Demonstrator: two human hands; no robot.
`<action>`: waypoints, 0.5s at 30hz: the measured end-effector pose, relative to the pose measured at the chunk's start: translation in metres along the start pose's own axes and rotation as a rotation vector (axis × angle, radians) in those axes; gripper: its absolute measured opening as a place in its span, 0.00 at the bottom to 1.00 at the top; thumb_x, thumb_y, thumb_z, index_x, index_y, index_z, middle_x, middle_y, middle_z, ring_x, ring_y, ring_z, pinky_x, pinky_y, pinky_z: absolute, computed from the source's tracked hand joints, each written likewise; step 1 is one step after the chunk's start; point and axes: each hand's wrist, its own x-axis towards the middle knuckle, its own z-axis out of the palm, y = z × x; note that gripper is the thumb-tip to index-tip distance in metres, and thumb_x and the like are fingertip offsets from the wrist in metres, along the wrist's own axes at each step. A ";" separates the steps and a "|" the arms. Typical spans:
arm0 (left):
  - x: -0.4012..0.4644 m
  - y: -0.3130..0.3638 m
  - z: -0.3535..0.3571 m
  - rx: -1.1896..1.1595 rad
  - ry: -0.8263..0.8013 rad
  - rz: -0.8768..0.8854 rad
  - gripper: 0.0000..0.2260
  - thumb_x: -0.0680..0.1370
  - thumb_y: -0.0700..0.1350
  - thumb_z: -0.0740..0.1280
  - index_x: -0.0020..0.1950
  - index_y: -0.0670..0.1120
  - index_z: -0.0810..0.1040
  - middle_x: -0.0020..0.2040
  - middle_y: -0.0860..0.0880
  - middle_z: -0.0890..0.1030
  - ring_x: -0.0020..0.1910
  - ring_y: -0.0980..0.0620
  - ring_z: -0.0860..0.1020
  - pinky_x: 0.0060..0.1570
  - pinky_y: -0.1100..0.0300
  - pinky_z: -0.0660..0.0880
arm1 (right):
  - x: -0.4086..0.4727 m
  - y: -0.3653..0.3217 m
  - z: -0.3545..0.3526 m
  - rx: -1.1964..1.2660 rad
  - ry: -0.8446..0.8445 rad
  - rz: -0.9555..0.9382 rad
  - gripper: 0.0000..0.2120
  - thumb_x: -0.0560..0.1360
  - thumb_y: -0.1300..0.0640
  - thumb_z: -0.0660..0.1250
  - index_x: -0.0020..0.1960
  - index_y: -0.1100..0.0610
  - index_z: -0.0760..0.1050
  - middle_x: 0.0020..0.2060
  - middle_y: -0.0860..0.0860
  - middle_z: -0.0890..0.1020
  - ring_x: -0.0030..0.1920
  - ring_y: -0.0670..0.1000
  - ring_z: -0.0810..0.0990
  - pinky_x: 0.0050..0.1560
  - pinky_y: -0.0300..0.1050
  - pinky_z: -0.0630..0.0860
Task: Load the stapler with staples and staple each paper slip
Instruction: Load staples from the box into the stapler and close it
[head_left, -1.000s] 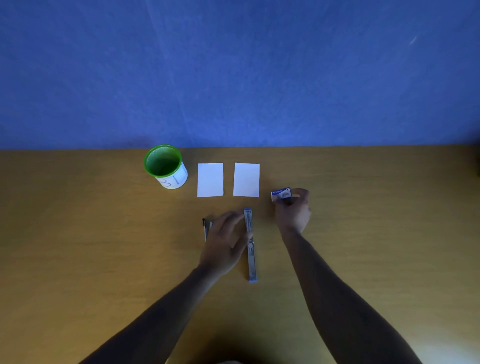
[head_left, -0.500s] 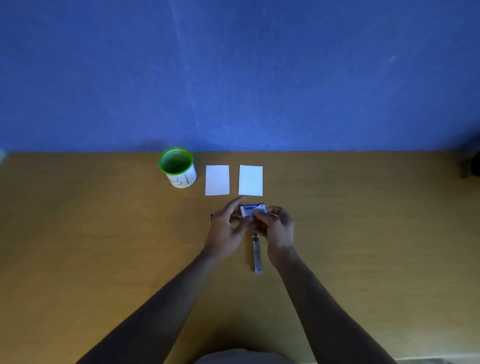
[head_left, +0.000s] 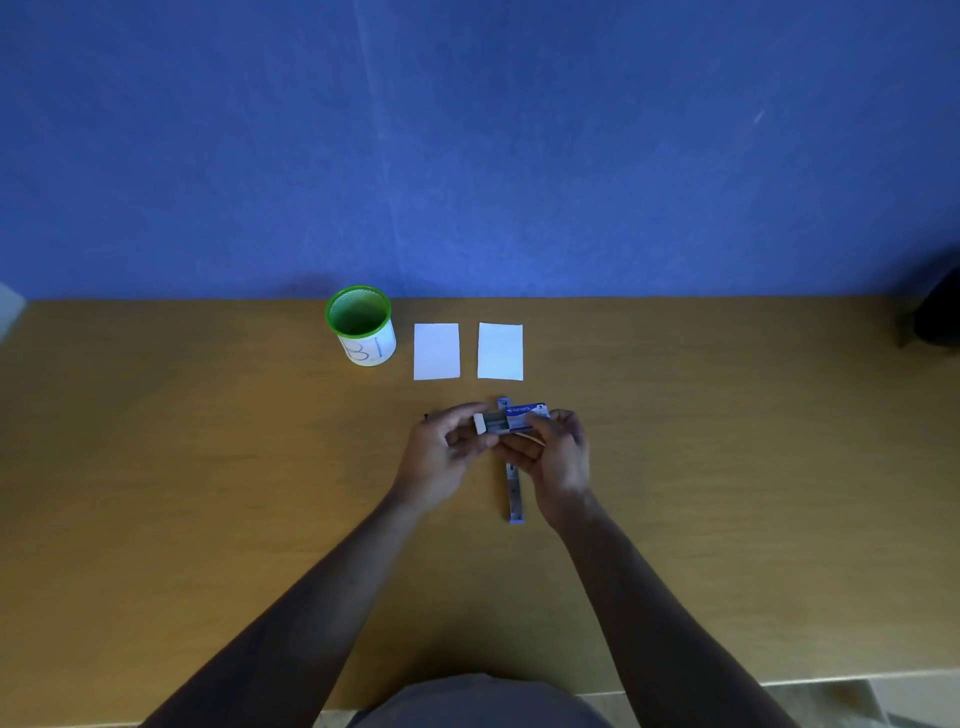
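**Staple box held open above the stapler**

Your right hand (head_left: 558, 452) grips the blue sleeve of the staple box (head_left: 522, 417), and your left hand (head_left: 441, 452) pinches its white inner tray, which sticks out to the left. Both hands hold the box just above the opened stapler (head_left: 514, 493) lying on the surface (head_left: 208, 467). Beyond them, two paper slips (head_left: 437, 352) lie side by side, with a green-rimmed cup (head_left: 361, 325) to their left.
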 end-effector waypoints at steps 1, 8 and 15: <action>0.000 0.001 -0.001 -0.001 -0.006 0.003 0.18 0.73 0.42 0.73 0.63 0.46 0.78 0.56 0.42 0.82 0.51 0.50 0.82 0.52 0.59 0.79 | -0.001 0.001 0.000 0.007 0.001 -0.005 0.06 0.79 0.65 0.62 0.47 0.58 0.66 0.40 0.62 0.84 0.40 0.61 0.86 0.40 0.52 0.82; -0.006 0.005 -0.004 0.136 -0.013 0.029 0.17 0.74 0.46 0.73 0.63 0.51 0.77 0.56 0.49 0.81 0.49 0.59 0.81 0.48 0.66 0.77 | -0.011 0.005 -0.001 0.009 -0.004 -0.027 0.05 0.80 0.65 0.61 0.50 0.58 0.66 0.43 0.63 0.84 0.41 0.61 0.86 0.41 0.51 0.83; -0.008 0.015 -0.003 0.532 0.070 0.375 0.06 0.75 0.42 0.70 0.51 0.44 0.82 0.53 0.48 0.78 0.55 0.53 0.76 0.53 0.58 0.75 | -0.015 0.009 -0.002 -0.036 0.000 -0.051 0.07 0.80 0.65 0.63 0.48 0.57 0.66 0.39 0.60 0.84 0.38 0.57 0.85 0.47 0.53 0.81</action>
